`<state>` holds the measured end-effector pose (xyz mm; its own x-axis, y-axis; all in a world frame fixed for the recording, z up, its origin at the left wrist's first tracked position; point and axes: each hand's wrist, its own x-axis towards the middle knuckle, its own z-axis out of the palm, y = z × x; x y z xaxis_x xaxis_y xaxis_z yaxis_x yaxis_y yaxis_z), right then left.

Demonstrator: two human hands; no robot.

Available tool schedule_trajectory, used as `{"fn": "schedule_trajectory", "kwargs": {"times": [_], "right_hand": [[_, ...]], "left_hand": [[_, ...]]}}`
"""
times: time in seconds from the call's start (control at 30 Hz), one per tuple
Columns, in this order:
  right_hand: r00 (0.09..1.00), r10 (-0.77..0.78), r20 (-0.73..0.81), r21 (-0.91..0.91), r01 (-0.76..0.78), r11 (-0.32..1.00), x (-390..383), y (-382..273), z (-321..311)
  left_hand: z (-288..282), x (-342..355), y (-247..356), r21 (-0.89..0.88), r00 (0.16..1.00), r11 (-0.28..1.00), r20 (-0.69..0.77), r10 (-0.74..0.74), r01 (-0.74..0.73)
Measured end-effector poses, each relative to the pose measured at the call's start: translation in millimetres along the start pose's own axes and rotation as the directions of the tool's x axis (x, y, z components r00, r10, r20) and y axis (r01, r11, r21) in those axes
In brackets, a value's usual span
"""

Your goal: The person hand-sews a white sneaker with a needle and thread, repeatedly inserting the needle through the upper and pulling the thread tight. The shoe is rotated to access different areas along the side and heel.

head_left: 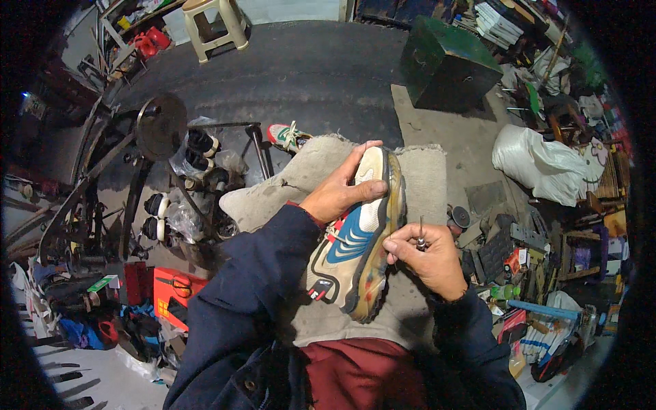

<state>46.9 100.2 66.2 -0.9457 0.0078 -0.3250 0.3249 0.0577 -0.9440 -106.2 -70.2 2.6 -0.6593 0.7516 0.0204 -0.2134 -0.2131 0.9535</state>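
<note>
A sneaker [353,236] in beige, white and blue, with red and black trim, lies on its side over my lap, toe pointing away. Its yellowed, stained sole edge [377,270] faces right. My left hand [338,193] is closed around the toe end, thumb pressed on the white upper. Beside the sole, my right hand [435,263] is closed on an awl [421,240] with a metal collar and thin shaft sticking up between the fingers. The thumb and forefinger are pinched near the sole edge; whether they hold thread is too small to tell.
A grey cloth [422,178] covers my lap. To the left stand an iron machine with a round wheel [162,126] and several shoes [157,217]. An orange shoebox [174,294] is nearer. Farther off are a green box [447,65], a stool [215,27] and a white sack [540,164].
</note>
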Motion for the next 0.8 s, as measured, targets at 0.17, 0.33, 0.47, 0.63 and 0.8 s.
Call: {"fn": "schedule_trajectory", "kwargs": {"times": [0.17,0.33,0.47,0.63,0.8], "right_hand": [[0.996,-0.085,0.026,0.054,0.084,0.995,-6,-2,-11],[0.956,-0.226,-0.189,0.401,0.285,0.871,-27,4,-45],[0.889,-0.169,-0.426,0.550,0.402,0.732,-45,34,-79],[0.864,-0.077,-0.497,-0.064,0.052,0.997,-40,72,-100],[0.845,-0.284,-0.454,-0.326,0.139,0.935,-52,44,-84]], "left_hand": [[7,0,21,0.049,0.999,0.998,0.000,-0.046,0.046],[28,-8,59,0.327,0.998,0.945,0.050,-0.033,0.015],[49,-9,71,0.496,0.986,0.868,0.152,-0.073,-0.013],[65,-3,60,0.531,0.982,0.847,0.146,-0.119,0.024],[64,-3,51,0.546,0.984,0.836,0.171,-0.044,-0.058]]}}
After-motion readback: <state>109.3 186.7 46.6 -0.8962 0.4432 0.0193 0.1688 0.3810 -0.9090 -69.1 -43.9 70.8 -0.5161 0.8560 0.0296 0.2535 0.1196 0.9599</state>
